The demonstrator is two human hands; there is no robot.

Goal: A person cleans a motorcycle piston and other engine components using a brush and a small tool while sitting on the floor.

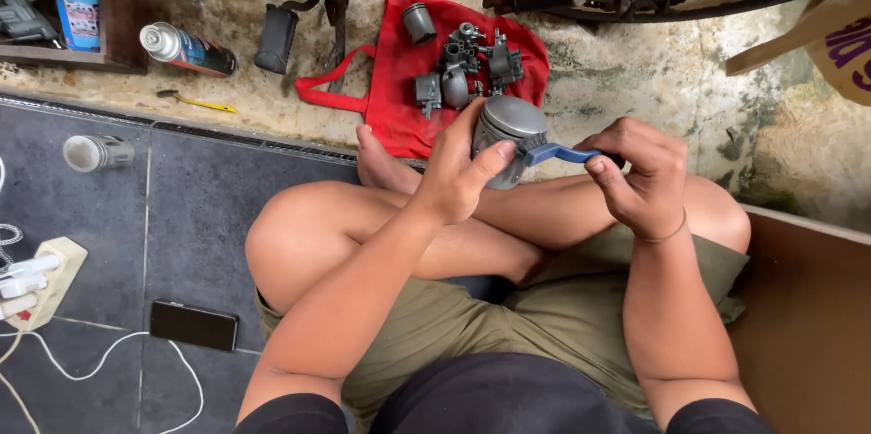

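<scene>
Phone [193, 325] lies on the dark tiles left of the crossed legs, spray can [186, 49] farther up, left hand [456, 175] clamps the grey piston [508, 130] held above the knees in front of the red bag [399, 80], right hand [640, 175] pinches the blue brush [561, 155] touching the piston's side.

A red cloth bag [399, 89] with grey engine parts [463, 67] lies at twelve o'clock; a spray can [186, 48] at eleven; a black phone [193, 325] at eight.
</scene>
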